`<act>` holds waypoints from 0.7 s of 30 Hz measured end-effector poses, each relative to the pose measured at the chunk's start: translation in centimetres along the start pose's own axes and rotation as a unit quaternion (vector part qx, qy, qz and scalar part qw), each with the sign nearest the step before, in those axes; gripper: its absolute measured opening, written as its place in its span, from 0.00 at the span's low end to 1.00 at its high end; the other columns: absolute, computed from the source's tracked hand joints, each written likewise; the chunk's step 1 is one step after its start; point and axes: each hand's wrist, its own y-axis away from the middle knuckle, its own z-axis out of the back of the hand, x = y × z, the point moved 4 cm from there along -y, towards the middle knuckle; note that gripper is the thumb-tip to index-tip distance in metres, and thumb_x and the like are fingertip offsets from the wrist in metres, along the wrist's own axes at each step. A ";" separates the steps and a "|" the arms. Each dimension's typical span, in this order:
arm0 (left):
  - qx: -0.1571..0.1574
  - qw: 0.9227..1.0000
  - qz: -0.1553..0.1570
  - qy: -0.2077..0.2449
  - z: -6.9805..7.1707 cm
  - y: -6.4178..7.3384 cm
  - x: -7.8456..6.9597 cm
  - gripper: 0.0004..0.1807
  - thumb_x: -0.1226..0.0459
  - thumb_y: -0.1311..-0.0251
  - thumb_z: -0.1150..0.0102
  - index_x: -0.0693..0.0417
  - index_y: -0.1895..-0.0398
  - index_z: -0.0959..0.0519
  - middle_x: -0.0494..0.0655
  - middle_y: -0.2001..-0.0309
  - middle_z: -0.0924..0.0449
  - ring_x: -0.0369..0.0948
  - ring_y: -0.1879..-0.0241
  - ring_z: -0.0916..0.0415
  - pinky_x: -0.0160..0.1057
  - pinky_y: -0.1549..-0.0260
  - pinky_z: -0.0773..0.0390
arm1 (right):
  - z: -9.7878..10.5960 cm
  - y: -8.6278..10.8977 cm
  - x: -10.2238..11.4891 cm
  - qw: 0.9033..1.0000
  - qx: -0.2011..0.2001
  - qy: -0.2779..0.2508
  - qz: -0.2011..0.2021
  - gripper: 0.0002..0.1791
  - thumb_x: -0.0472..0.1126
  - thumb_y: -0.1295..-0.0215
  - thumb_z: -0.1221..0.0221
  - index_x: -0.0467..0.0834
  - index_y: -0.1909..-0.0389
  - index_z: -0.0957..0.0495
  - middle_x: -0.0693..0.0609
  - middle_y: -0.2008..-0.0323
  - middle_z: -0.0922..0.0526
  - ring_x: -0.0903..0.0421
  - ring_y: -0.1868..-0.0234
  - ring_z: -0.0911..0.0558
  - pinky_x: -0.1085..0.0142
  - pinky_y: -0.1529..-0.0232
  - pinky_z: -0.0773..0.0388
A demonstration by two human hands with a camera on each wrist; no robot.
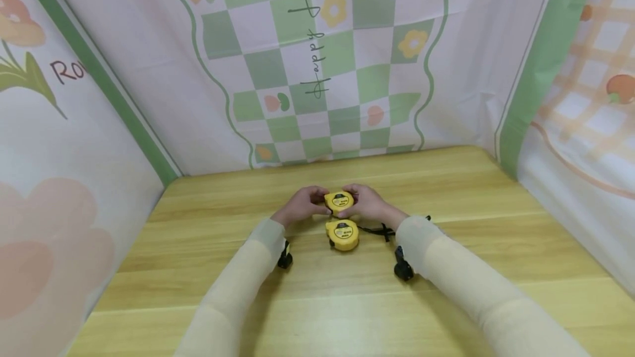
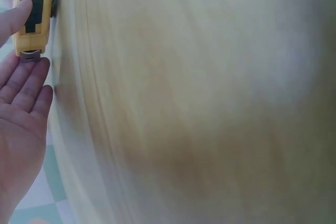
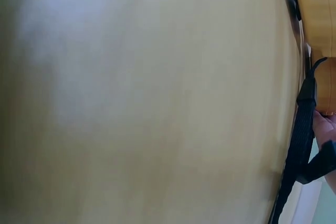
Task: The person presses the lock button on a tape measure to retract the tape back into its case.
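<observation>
Two yellow tape measures lie close together in the head view. The farther tape measure (image 1: 339,201) is between both hands; the nearer tape measure (image 1: 343,235) rests on the table with no hand on it. My right hand (image 1: 368,203) grips the farther one from the right. From the left, my left hand (image 1: 303,204) holds its mouth end between thumb and fingers. In the left wrist view the thumb lies by the black lock button (image 2: 34,14), and the fingertips touch the metal hook (image 2: 30,55). A black wrist strap (image 3: 300,129) shows in the right wrist view.
Both tape measures are over a wooden table (image 1: 342,296). The strap of the nearer one reaches right, under the right forearm. Small black cameras hang at the left wrist (image 1: 285,256) and right wrist (image 1: 403,266). Patterned curtains (image 1: 317,70) stand behind and at both sides.
</observation>
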 end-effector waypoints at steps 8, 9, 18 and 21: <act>0.001 1.000 0.002 0.019 0.2 0.1 0.3 0.30 0.65 0.44 0.30 0.65 0.39 0.29 0.52 0.44 0.23 0.45 0.45 0.26 0.40 0.44 0.27 | 0.3 -0.1 -0.1 1.000 0.013 -0.014 -0.005 0.48 0.41 0.48 0.27 0.34 0.30 0.42 0.38 0.32 0.36 0.42 0.32 0.36 0.53 0.36 0.34; 0.001 1.000 0.002 0.021 0.2 0.1 0.3 0.31 0.65 0.44 0.30 0.65 0.38 0.29 0.53 0.44 0.24 0.45 0.45 0.26 0.40 0.43 0.27 | 0.3 -0.1 -0.2 1.000 0.014 -0.015 -0.003 0.48 0.41 0.48 0.26 0.34 0.30 0.42 0.37 0.32 0.36 0.41 0.32 0.36 0.53 0.36 0.34; -0.013 1.000 0.021 0.012 1.6 0.4 -0.2 0.37 0.61 0.47 0.28 0.61 0.34 0.32 0.52 0.36 0.30 0.47 0.37 0.33 0.43 0.36 0.35 | 2.0 0.4 0.3 0.999 0.028 -0.026 0.001 0.48 0.42 0.46 0.28 0.34 0.29 0.43 0.38 0.30 0.39 0.42 0.30 0.39 0.52 0.34 0.37; -0.018 1.000 0.016 -0.014 2.3 0.7 -1.1 0.37 0.59 0.46 0.29 0.62 0.35 0.32 0.53 0.36 0.30 0.49 0.36 0.34 0.46 0.36 0.36 | 2.9 0.8 0.7 0.999 0.028 -0.017 0.010 0.45 0.41 0.42 0.30 0.33 0.29 0.44 0.36 0.30 0.41 0.41 0.30 0.40 0.51 0.34 0.37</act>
